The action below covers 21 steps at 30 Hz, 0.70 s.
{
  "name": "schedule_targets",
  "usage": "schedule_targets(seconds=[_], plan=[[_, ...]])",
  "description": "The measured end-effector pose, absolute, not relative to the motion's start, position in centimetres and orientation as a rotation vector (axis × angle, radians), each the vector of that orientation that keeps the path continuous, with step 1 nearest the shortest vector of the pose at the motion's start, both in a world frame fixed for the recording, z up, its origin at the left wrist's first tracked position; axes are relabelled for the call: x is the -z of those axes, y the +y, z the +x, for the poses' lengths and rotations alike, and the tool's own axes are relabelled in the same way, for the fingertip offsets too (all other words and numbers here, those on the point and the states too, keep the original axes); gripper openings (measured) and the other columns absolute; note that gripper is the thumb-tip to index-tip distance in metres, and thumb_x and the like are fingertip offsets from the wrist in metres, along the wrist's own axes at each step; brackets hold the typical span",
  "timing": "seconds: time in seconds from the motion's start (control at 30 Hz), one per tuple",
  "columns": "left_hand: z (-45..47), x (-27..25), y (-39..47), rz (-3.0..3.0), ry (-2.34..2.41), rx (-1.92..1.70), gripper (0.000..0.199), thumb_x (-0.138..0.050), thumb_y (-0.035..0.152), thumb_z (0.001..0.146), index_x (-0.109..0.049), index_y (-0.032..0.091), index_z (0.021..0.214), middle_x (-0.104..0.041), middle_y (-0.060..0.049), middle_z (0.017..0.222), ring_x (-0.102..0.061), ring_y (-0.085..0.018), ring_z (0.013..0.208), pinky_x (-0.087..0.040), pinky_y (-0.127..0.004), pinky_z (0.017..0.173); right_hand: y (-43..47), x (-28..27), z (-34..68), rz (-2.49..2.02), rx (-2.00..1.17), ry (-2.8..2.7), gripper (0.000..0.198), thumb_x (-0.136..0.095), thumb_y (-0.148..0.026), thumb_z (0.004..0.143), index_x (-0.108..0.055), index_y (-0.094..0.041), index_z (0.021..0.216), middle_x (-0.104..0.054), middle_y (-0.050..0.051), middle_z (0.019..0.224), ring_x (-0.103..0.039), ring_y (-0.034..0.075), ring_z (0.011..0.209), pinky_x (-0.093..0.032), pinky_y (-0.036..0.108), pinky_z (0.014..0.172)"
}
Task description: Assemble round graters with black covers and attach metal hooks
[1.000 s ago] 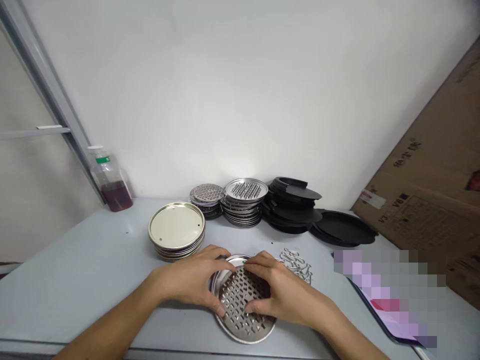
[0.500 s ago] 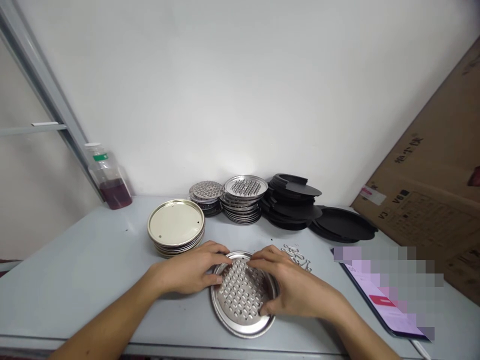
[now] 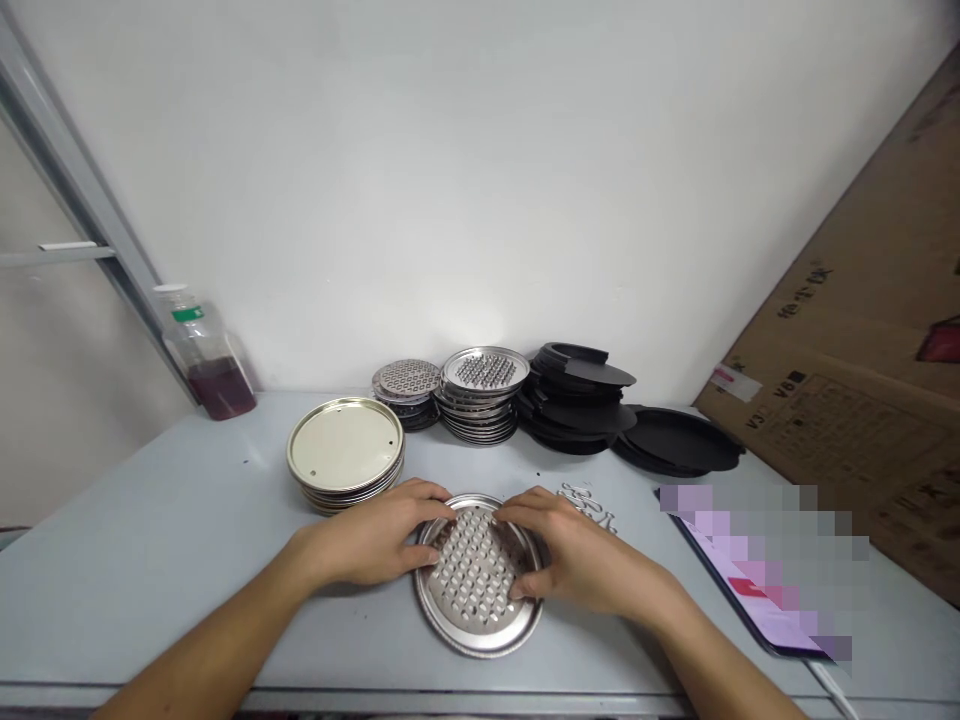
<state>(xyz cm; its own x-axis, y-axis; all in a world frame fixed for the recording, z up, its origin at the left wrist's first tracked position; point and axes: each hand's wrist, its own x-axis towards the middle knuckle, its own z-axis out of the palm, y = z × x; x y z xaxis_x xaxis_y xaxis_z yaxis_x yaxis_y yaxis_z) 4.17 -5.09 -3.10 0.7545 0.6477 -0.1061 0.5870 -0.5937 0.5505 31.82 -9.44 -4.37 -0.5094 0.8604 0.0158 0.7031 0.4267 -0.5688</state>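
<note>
A round silver grater plate [image 3: 480,588] with rows of raised holes lies flat on the table in front of me, inside a raised metal rim. My left hand [image 3: 379,532] grips its left side, with the fingertips at the upper left rim and the thumb on the left edge. On the other side, my right hand [image 3: 574,550] has its fingers at the upper edge and its thumb on the plate's right part. Both hands are partly curled, with fingers apart from the thumbs. Just behind my left hand stands a stack of cream-coloured round lids [image 3: 346,448].
Along the wall stand perforated discs [image 3: 409,378], silver graters [image 3: 486,372] and black round parts [image 3: 577,400]. More black trays [image 3: 679,440] sit farther right. Metal hooks [image 3: 586,505], a phone [image 3: 750,585], a cardboard box [image 3: 847,400] and a bottle of dark liquid [image 3: 217,385] are around.
The whole view has shifted slightly, so things appear a little farther left and higher. Both hands stay on the grater plate, with only small finger movements.
</note>
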Motion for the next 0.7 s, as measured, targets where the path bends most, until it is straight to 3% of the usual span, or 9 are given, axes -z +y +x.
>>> schedule_targets(seconds=[0.17, 0.3, 0.47, 0.7], plan=[[3.99, 3.14, -4.99, 2.373, 0.929, -0.105, 0.048, -0.065, 0.035, 0.089, -0.057, 0.032, 0.136, -0.047, -0.003, 0.149, -0.044, -0.025, 0.136, -0.032, -0.038, 0.115, -9.4, 4.46, 31.69, -1.324, -0.711, -2.392, 0.066, -0.09, -0.032, 0.061, -0.067, -0.022, 0.122, -0.066, 0.007, 0.118, -0.056, 0.027, 0.111, -0.044, 0.037, 0.096], [3.86, 3.28, -4.89, 2.352, 0.952, -0.11, 0.06, -0.07, 0.04, 0.084, -0.052, 0.032, 0.141, -0.044, -0.005, 0.151, -0.042, -0.028, 0.137, -0.031, -0.041, 0.116, -9.48, 4.56, 31.23, -1.273, -0.661, -2.398, 0.061, -0.089, -0.037, 0.064, -0.068, -0.023, 0.12, -0.068, 0.007, 0.115, -0.056, 0.027, 0.109, -0.044, 0.038, 0.096], [3.82, 3.43, -4.92, 2.348, 0.966, -0.133, 0.063, -0.071, 0.045, 0.082, -0.052, 0.031, 0.14, -0.047, -0.006, 0.148, -0.045, -0.029, 0.135, -0.032, -0.041, 0.115, -9.76, 4.26, 31.15, -1.211, -0.713, -2.402, 0.04, -0.081, -0.023, 0.074, -0.073, -0.028, 0.113, -0.063, 0.005, 0.126, -0.05, 0.027, 0.12, -0.04, 0.038, 0.102], [3.95, 3.47, -5.23, 2.36, 0.91, -0.12, 0.087, -0.081, 0.053, 0.067, -0.047, 0.033, 0.144, -0.041, -0.007, 0.151, -0.039, -0.033, 0.137, -0.033, -0.044, 0.115, -9.8, 3.98, 31.34, -1.249, -0.726, -2.382, 0.054, -0.08, -0.019, 0.07, -0.068, -0.026, 0.123, -0.062, 0.007, 0.124, -0.049, 0.028, 0.12, -0.04, 0.039, 0.104]])
